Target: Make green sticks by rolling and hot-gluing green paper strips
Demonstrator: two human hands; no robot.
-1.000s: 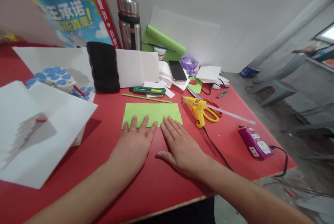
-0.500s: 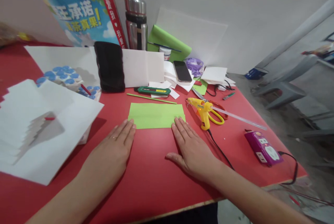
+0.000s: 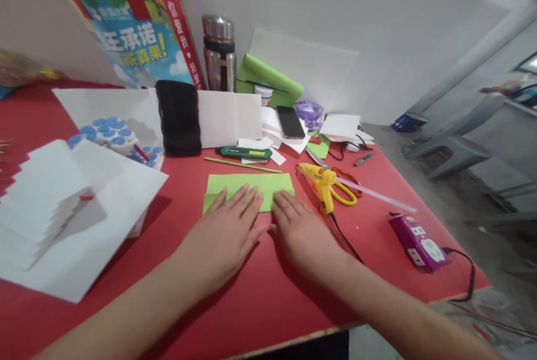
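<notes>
A folded sheet of light green paper [image 3: 251,181] lies flat on the red table. My left hand [image 3: 229,225] rests palm down, its fingertips pressing on the front part of the paper, left of its middle. On the right front part of the paper, the fingertips of my right hand [image 3: 300,228] lie flat, fingers stretched out. Both hands are empty. Just behind the paper is a thin green strip [image 3: 242,166], and beyond that a green utility knife [image 3: 245,152]. To the right lie a yellow hot glue gun [image 3: 322,185] with a clear glue stick in it and scissors [image 3: 346,193].
A stepped white paper structure [image 3: 126,203] stands on the left beside blue-dotted white pieces [image 3: 109,130]. Toward the back are a black phone-like object [image 3: 179,118], a steel flask [image 3: 220,55], a phone [image 3: 290,122] and paper scraps. A purple power strip [image 3: 419,241] sits near the right edge.
My left hand has slid right from the paper's left corner onto its front part, closer to my right hand. My right hand stays on the right side. The view has shifted slightly.
</notes>
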